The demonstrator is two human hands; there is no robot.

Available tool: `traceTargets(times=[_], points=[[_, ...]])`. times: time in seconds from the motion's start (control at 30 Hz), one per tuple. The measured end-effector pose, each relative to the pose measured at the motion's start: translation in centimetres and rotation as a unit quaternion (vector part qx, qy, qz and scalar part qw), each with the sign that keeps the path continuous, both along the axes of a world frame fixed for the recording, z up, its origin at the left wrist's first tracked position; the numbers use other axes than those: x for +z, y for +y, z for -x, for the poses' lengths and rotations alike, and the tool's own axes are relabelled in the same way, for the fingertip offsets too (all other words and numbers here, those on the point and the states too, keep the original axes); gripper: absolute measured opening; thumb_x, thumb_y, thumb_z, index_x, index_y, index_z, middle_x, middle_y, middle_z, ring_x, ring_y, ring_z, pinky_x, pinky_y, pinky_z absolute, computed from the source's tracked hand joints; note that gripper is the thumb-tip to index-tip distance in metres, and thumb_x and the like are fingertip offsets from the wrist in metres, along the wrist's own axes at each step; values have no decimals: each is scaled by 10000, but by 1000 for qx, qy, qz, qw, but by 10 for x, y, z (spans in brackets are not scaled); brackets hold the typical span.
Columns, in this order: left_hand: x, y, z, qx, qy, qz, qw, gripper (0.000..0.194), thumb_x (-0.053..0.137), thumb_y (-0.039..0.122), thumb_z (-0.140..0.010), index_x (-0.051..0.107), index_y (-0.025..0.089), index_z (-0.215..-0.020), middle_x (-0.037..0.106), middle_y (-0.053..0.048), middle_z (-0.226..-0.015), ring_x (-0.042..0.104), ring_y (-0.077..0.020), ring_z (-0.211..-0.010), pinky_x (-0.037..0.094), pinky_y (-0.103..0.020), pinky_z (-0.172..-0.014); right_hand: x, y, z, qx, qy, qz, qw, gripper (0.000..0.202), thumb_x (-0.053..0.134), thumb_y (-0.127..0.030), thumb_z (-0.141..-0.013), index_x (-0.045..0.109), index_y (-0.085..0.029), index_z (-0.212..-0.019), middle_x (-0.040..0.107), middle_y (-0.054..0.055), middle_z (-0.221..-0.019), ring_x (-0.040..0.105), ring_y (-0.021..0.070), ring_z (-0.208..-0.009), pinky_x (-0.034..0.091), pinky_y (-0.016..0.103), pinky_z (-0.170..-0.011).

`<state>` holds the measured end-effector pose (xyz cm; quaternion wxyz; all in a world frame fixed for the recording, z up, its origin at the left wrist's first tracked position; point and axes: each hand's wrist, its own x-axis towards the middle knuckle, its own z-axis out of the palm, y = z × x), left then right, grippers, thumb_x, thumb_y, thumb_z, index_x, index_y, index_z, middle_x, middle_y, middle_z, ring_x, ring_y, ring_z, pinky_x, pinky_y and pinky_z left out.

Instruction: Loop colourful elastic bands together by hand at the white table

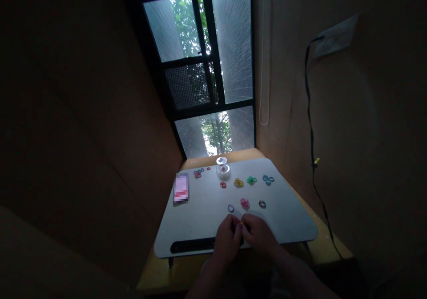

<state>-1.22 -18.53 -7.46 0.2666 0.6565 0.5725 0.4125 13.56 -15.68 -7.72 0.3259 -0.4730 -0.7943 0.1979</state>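
Observation:
My left hand (228,236) and my right hand (256,230) meet over the front edge of the white lap table (200,210). Their fingertips pinch a tiny orange band (242,223), mostly hidden by the fingers. Just beyond them lie a purple ring-shaped band (231,208), a pink clump of bands (245,203) and a dark band (262,204). Farther back, small heaps sit in a row: red bands (223,185), yellow bands (238,183), green bands (251,180) and blue bands (267,180).
A clear round container (223,170) stands at the back. Mixed bands (198,173) and one red band (208,169) lie left of it. A blurred-out phone-like rectangle (181,188) rests at the left edge. A black slot (193,245) runs along the front; a cable (311,121) hangs at right.

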Motion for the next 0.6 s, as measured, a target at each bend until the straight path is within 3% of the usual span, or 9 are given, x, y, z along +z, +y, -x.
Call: traceTargets(times=[0.6], points=[[-1, 1, -1, 3, 13, 5, 1000, 106, 499, 259, -905, 533, 203, -822, 574, 3, -749, 523, -161, -702, 353, -268, -651, -2, 2, 0, 0, -5, -4, 1000, 149, 485, -198, -823, 481, -197, -674, 566, -1, -668, 488, 139, -630, 263, 257, -598]])
